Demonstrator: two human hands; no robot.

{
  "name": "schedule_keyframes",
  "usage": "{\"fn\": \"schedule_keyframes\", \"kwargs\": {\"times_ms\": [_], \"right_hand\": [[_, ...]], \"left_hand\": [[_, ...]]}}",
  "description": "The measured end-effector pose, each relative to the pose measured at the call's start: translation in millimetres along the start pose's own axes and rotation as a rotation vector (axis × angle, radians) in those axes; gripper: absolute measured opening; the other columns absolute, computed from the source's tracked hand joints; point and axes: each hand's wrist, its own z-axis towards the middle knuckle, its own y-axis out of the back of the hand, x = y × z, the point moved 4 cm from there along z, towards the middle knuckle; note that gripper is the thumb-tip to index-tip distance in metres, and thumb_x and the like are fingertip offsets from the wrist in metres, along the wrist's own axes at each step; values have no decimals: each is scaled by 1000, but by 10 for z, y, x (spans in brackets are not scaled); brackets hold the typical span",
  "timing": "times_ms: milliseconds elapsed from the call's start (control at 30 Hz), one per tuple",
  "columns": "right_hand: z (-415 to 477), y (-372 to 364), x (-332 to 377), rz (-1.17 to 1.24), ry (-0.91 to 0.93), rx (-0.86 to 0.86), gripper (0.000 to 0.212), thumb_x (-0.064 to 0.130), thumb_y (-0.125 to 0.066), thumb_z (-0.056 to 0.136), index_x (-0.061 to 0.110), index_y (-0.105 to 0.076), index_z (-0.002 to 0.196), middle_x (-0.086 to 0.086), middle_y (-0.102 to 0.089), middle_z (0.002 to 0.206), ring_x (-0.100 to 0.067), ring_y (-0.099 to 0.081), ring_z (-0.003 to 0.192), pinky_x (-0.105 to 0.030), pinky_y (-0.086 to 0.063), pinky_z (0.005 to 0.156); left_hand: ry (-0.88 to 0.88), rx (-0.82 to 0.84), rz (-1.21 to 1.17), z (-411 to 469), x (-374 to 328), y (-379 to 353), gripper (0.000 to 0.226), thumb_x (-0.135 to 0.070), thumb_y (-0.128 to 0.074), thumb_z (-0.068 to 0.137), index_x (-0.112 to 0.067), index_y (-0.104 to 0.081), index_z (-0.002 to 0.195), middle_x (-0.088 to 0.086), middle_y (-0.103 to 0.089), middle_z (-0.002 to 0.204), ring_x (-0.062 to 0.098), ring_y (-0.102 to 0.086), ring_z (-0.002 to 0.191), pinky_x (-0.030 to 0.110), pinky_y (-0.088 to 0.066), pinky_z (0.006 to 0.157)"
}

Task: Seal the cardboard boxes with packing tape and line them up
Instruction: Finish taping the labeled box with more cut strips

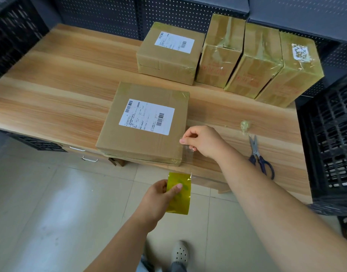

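The right hand (203,141) pinches the tape's free end at the near right corner of the front box (144,124); the left hand (161,195) grips the tape roll (179,193) below that corner; the strip runs vertically between them.

Bare arms, pale clog
L hand (159,193) & R hand (203,142) bare, forearms too; white perforated clog (180,253), grey trouser hem (176,267) (one foot shown).

Lit brightly and evenly from above; casts only faint, soft shadows. Glares pale on floor tiles (57,209) and on glossy far boxes (263,61). Bends lines strongly toward edges; blurs slightly at corners.
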Motion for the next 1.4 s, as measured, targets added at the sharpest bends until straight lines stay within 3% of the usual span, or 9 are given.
{"fn": "schedule_keyframes", "kwargs": {"times_ms": [300,400,533,600,800,1067,1167,1300,1400], "right_hand": [[98,-9,-165,55,-187,-159,51,36,-90,61,16,-52,88,-2,-62,86,-18,-61,70,-33,-49,61],[161,-45,-292,384,-255,-172,23,36,-70,88,16,-57,89,-10,-69,91,-19,-67,72,-36,-59,72],[-132,40,-171,-17,314,-434,29,32,-54,98,14,-74,109,0,-70,113,-14,-63,105,-28,-47,96],[-291,-177,-166,-246,596,-323,38,40,-54,94,15,-72,117,1,-64,131,-18,-56,124,-33,-41,105],[-288,-478,-413,-370,595,-252,50,46,-50,92,14,-66,127,0,-54,142,-22,-44,138,-52,-41,108],[-311,-432,-314,-328,469,-173,45,34,-69,88,18,-64,129,5,-47,148,-16,-33,144,-50,-18,120],[-422,-306,-210,-184,423,-166,45,37,-69,89,22,-62,131,15,-40,150,-5,-22,146,-29,-17,120],[-662,507,-1104,14,-124,-713,35,44,-47,99,21,-63,120,0,-57,133,-19,-52,120,-31,-41,96],[-785,787,-1799,-261,-451,-724,39,42,-50,94,8,-63,108,-15,-61,114,-34,-54,105,-42,-48,89]], "left_hand": [[25,-21,1,67,42,7,29,-30,-67,89,-12,-66,111,2,-74,101,16,-70,91,19,-52,64],[16,-25,21,99,54,9,30,-32,-67,89,-11,-66,111,3,-74,101,17,-70,91,22,-53,67],[17,-25,36,120,80,15,30,-34,-68,88,-14,-66,111,2,-74,101,16,-70,91,21,-52,67],[21,-22,29,132,87,18,28,-31,-69,89,-13,-66,110,2,-74,101,15,-70,90,20,-51,66],[31,-93,-6,160,151,15,39,-21,-71,87,-20,-50,120,4,-70,108,22,-68,95,31,-54,73],[52,-75,-38,234,52,2,38,-21,-68,91,-32,-46,121,13,-67,111,31,-66,97,41,-55,76],[41,-65,-12,234,45,-6,26,-19,-67,92,-28,-53,112,15,-66,111,29,-65,89,37,-54,70],[16,-68,13,253,47,-6,20,-17,-66,92,-27,-55,107,14,-68,109,27,-65,84,36,-54,68],[6,-50,13,248,49,-56,20,-15,-64,93,-24,-53,107,16,-68,108,25,-64,79,31,-53,61]]}}
